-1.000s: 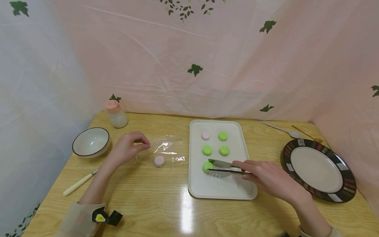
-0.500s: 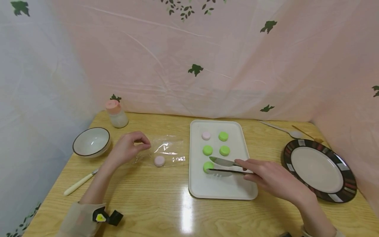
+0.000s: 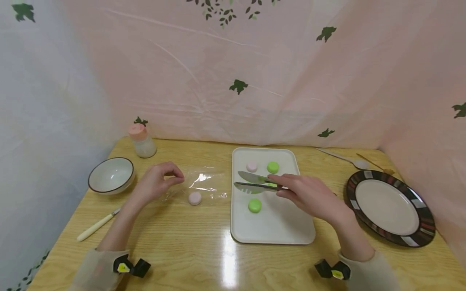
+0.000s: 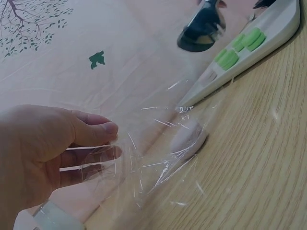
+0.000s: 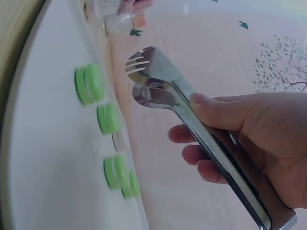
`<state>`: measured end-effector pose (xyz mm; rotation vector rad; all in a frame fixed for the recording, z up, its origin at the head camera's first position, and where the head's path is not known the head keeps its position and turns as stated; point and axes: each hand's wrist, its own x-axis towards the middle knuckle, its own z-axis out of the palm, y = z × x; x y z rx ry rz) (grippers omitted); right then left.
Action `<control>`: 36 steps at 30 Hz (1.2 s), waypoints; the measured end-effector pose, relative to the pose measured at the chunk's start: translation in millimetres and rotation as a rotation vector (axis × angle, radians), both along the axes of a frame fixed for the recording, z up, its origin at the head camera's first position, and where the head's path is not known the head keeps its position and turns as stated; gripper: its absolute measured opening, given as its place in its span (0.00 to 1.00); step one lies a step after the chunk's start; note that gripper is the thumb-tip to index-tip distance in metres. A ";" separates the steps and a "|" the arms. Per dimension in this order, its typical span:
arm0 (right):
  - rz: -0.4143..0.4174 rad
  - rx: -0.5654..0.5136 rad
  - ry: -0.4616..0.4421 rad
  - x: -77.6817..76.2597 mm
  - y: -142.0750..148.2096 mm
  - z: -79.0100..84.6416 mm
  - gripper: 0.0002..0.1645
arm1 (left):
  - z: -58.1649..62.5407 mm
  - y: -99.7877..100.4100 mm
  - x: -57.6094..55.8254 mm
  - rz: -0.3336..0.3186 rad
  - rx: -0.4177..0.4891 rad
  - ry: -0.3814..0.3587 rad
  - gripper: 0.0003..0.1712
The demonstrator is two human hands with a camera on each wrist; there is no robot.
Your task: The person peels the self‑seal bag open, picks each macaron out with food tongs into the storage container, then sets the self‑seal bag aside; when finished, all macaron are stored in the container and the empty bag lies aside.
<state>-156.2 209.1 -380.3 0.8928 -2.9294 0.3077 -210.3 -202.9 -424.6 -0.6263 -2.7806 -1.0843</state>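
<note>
My left hand [image 3: 160,182] pinches the edge of a clear plastic bag [image 4: 158,143]. A pink macaron [image 3: 194,198] lies in the bag on the table. My right hand [image 3: 306,196] grips metal tongs [image 5: 206,139], held above the white tray [image 3: 276,230] with nothing between the tips. On that tray sit a pink macaron [image 3: 251,166] and several green ones; the nearest green macaron [image 3: 255,205] shows fully. In the head view the tongs cover part of a green macaron [image 3: 271,184] and hide another, which the right wrist view shows on the tray.
A white bowl [image 3: 111,175], a jar with a pink lid [image 3: 142,141] and a cream-handled utensil [image 3: 95,227] are at the left. At the right lie a dark-rimmed plate [image 3: 387,207], a spoon [image 3: 358,163] and a thin brown stick [image 3: 371,161]. A patterned cloth hangs behind.
My right hand has moved the tongs away from the nearest green macaron, farther back and to the left over the tray. That macaron stays in place. My left hand keeps its hold on the bag.
</note>
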 end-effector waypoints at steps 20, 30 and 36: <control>0.116 -0.005 -0.146 -31.2 -72.7 -9.4 0.22 | -0.6 -1.1 -1.8 0.012 -0.019 -0.012 0.04; 0.209 0.006 -0.138 -32.6 -84.2 -12.9 0.23 | -1.1 1.0 -2.0 -0.001 -0.007 0.000 0.03; 0.215 0.022 -0.135 -32.7 -91.4 -13.8 0.24 | -1.1 2.7 -0.8 -0.014 0.003 0.007 0.02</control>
